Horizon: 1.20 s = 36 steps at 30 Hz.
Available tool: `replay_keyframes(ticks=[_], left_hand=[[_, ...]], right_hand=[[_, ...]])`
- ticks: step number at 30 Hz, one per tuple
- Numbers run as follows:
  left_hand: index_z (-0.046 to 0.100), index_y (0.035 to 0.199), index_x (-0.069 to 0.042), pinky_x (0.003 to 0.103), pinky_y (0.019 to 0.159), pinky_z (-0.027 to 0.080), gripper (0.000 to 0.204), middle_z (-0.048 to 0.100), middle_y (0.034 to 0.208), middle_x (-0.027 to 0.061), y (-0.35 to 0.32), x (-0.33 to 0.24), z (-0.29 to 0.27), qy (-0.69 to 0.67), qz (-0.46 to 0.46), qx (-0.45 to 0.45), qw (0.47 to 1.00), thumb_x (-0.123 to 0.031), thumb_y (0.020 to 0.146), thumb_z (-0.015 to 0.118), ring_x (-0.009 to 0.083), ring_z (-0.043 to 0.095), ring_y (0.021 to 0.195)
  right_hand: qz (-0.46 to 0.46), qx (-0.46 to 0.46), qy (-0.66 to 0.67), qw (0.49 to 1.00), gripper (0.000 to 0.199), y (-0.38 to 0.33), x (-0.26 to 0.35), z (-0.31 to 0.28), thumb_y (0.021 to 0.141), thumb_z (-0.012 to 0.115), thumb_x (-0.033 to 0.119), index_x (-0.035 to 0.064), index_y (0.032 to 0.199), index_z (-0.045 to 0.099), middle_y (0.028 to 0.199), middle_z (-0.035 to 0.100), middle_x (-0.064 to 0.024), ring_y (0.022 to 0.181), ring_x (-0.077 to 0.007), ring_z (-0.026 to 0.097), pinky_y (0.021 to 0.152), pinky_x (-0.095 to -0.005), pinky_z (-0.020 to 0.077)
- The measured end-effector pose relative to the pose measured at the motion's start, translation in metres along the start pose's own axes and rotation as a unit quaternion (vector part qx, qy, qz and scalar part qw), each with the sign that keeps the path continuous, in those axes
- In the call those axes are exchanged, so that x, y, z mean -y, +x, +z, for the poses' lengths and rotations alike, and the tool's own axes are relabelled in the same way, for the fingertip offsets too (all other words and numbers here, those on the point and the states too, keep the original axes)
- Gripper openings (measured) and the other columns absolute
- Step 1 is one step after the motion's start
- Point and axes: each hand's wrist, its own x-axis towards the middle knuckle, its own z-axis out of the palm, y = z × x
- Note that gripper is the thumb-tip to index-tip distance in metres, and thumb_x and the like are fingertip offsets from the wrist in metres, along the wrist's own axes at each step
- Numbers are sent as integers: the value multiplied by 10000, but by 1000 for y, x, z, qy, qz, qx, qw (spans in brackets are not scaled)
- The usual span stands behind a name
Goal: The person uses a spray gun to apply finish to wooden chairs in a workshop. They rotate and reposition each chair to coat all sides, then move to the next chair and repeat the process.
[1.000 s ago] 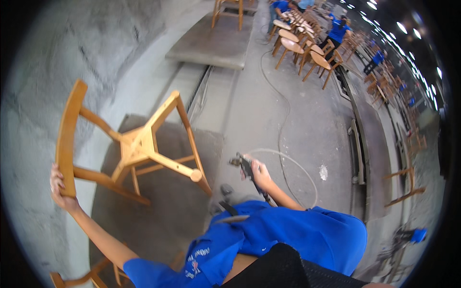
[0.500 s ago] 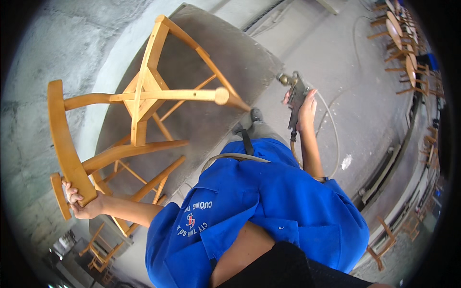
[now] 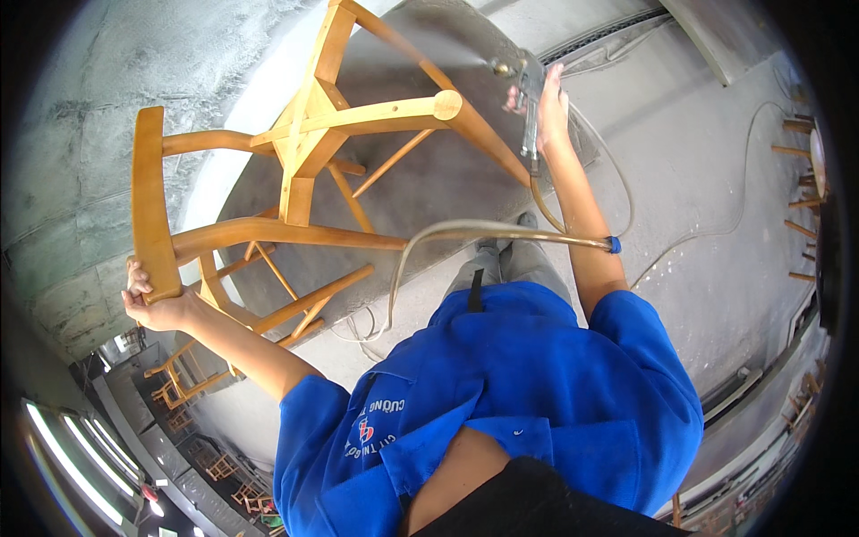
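Observation:
In my left hand (image 3: 159, 302) is the lower end of the curved top rail (image 3: 152, 201) of a light-brown wooden chair (image 3: 371, 116). The fingers wrap round the rail, and the chair frame is tilted up with its crossed seat braces toward me. My right hand (image 3: 552, 112) grips a metal spray gun (image 3: 530, 100), held up past the chair's far right side. A pale mist leaves the nozzle toward the chair's upper parts. From the gun's handle, a hose (image 3: 544, 204) hangs down by my right forearm. The finger on the trigger side is partly hidden.
A second wooden frame (image 3: 309, 309) shows behind the held chair. Under the chair lies a dark grey board (image 3: 394, 179). More hose (image 3: 483, 228) crosses before my waist. Several stools (image 3: 805, 179) line the far right; a pale wall (image 3: 98, 152) rises at left.
The spray gun in my right hand has moved up and left toward the chair, and mist now shows at its nozzle. The chair and my left hand have shifted up and right in view.

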Motion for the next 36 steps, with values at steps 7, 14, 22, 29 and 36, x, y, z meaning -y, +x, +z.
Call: replay_keyframes(ticks=[7,14,22,29,36], left_hand=[[400,635,-81,470,887,522,400,571,774,137,-10,-15,27,59,-8,-79,995,-286,978,423,289,620,928],[419,652,-42,432,733,548,398,542,723,117,17,-8,53,44,-4,-41,998,-252,987,470,285,599,740],[484,716,29,397,702,502,266,530,703,111,65,34,75,23,51,-36,998,-131,928,470,251,560,694],[511,688,47,398,680,509,244,572,704,147,101,68,70,67,98,-26,993,-103,878,480,267,596,667],[503,643,55,397,609,508,233,565,650,162,155,102,65,33,86,-24,995,-83,830,486,266,597,610]], right_hand=[[53,-102,-53,992,655,3,-69,-95,974,418,630,2,1034,593,693,614,-107,533,-181,587,545,-341,545],[3,-95,-104,990,625,-42,3,-99,990,408,611,15,986,599,706,624,-91,551,-168,593,550,-300,509],[-154,144,82,974,851,-150,132,-44,965,187,715,-11,1208,557,833,648,-124,716,-207,641,716,-358,549],[-40,-125,-31,991,764,-181,54,-89,997,282,652,-46,1126,564,821,642,-140,668,-216,625,677,-368,559],[-38,-279,-140,949,651,-227,-14,-186,1016,367,580,-16,1030,628,744,638,-100,617,-170,621,629,-334,534]])
